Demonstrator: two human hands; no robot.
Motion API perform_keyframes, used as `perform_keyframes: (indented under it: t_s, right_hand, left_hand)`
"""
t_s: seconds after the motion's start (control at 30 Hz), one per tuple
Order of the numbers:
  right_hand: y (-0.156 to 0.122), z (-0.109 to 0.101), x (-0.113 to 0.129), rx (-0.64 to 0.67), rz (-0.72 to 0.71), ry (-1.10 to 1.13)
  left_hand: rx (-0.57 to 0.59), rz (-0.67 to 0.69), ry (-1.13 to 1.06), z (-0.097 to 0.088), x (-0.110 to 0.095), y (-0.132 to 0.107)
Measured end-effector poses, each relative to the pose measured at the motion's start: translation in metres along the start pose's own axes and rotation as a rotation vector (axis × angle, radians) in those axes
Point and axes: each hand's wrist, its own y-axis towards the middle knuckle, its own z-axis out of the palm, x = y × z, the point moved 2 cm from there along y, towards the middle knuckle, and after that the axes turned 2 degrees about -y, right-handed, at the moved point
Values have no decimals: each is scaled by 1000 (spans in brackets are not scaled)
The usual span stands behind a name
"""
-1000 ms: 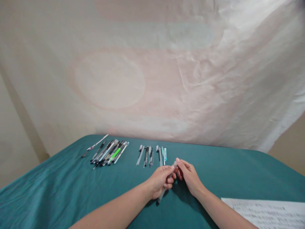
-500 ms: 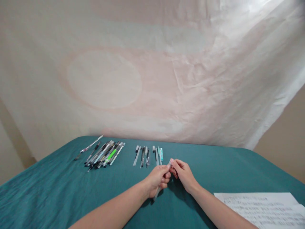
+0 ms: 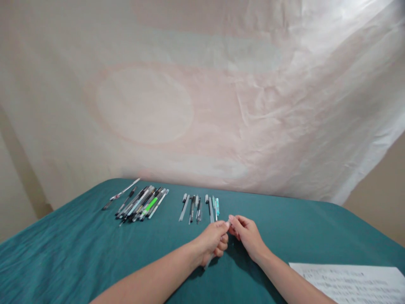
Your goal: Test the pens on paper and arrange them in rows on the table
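A pale, whitish pen [image 3: 209,261] runs through the closed fist of my left hand [image 3: 214,241], its lower end sticking out below the palm. My right hand [image 3: 247,235] pinches the upper end of that pen between thumb and fingers, close against my left thumb. Most of the pen is hidden by the fingers, and its tip cannot be made out. Just beyond my hands lies a short row of pens and caps: a grey pen [image 3: 211,210], a turquoise pen piece [image 3: 217,207] and dark pens [image 3: 192,209].
A loose pile of pens [image 3: 139,206], one bright green [image 3: 151,205], lies at the left back. Beside it rests a slim pen [image 3: 126,188] near the edge. Written paper sheets [image 3: 360,280] lie at the right front on the green tablecloth [image 3: 79,253]. A pale cloth [image 3: 215,105] hangs behind.
The view has shifted slightly, so the pens and paper sit a little further right. Both hands keep their hold on the pen, with the left fist turned a bit.
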Motion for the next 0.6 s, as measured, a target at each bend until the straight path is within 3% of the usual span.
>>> perform_keyframes:
  t_s: [0.37, 0.6]
  right_hand:
    - [1, 1, 3, -13, 33, 91]
    - [5, -2, -8, -94, 53, 155]
  left_hand:
    - [13, 0, -3, 1, 1, -3]
    - [-55, 20, -75, 0, 3, -1]
